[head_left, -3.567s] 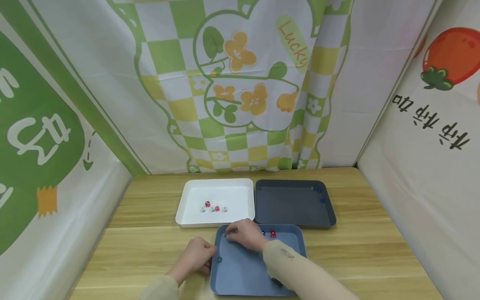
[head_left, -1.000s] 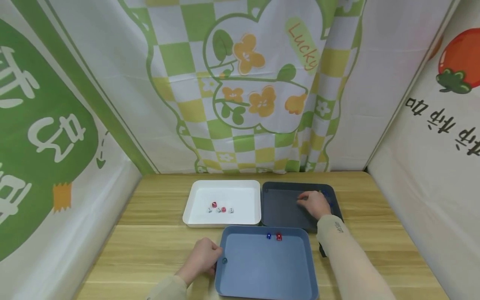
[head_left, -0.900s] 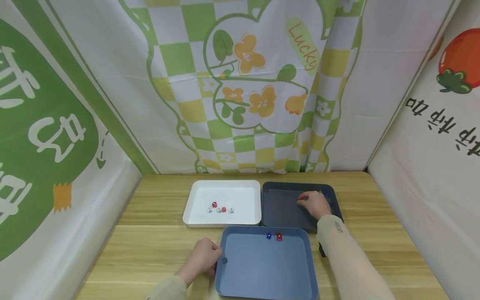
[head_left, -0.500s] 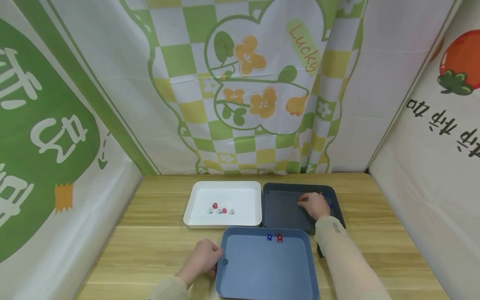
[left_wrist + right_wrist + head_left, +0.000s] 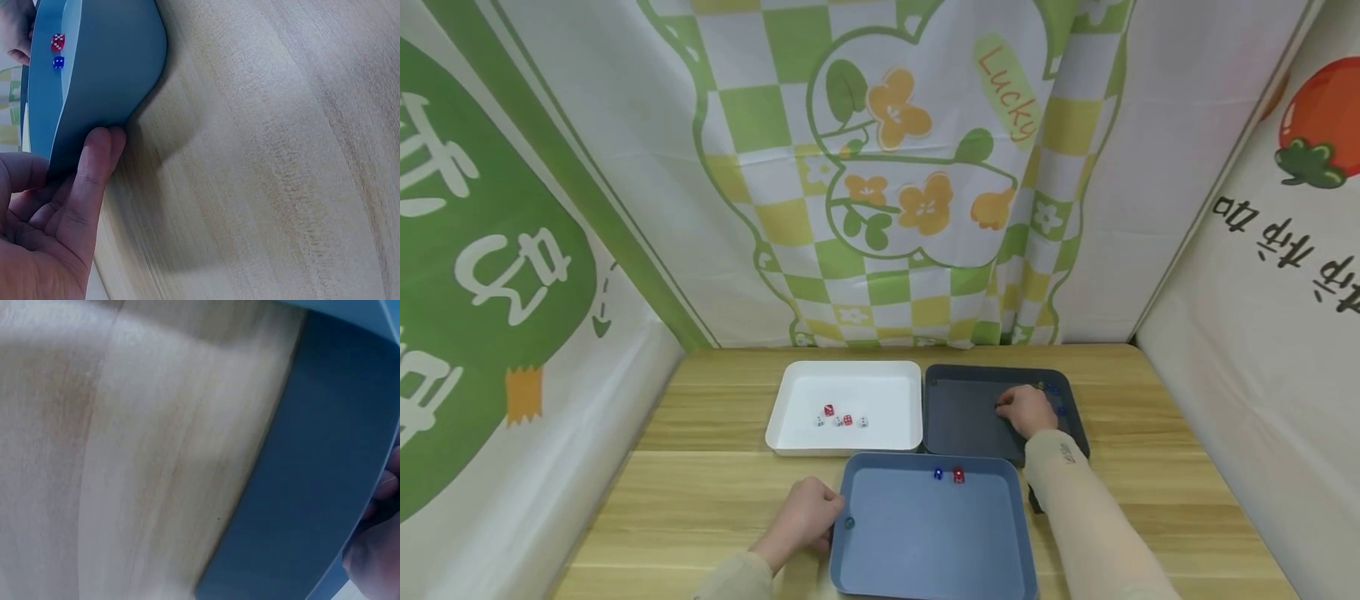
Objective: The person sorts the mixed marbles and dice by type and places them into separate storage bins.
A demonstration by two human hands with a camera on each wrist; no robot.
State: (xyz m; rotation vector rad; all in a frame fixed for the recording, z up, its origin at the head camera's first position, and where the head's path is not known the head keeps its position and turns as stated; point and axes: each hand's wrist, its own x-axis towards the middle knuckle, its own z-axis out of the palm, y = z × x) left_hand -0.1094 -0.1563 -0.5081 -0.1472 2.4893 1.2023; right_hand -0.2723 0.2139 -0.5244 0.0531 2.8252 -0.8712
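Observation:
My left hand (image 5: 807, 508) grips the left wall of the blue-grey tray (image 5: 940, 542). In the left wrist view its thumb lies on the inner side and its fingers (image 5: 94, 156) outside. Inside that tray are a dark green marble (image 5: 850, 522), a blue die (image 5: 938, 473) and a red die (image 5: 958, 475). Over the dark grey tray (image 5: 962, 433), my right hand (image 5: 1028, 410) pinches what looks like a small dark marble (image 5: 997, 406), mostly hidden by the fingertips. Blue marbles (image 5: 1062, 411) and a yellow-green marble (image 5: 1041, 386) lie past that hand.
A white tray (image 5: 790, 433) holds red dice (image 5: 829, 410) and clear dice (image 5: 862, 422). It stands beside the dark tray, both behind the blue-grey one. Another faint marble (image 5: 934, 382) sits in the dark tray's far left corner. Printed cloth (image 5: 902, 208) hangs at the back and sides.
The right hand has gone from the blue-grey tray's far left corner to the dark tray; the marble from that corner is gone. Over the last second it shifts only slightly. The left hand stays put.

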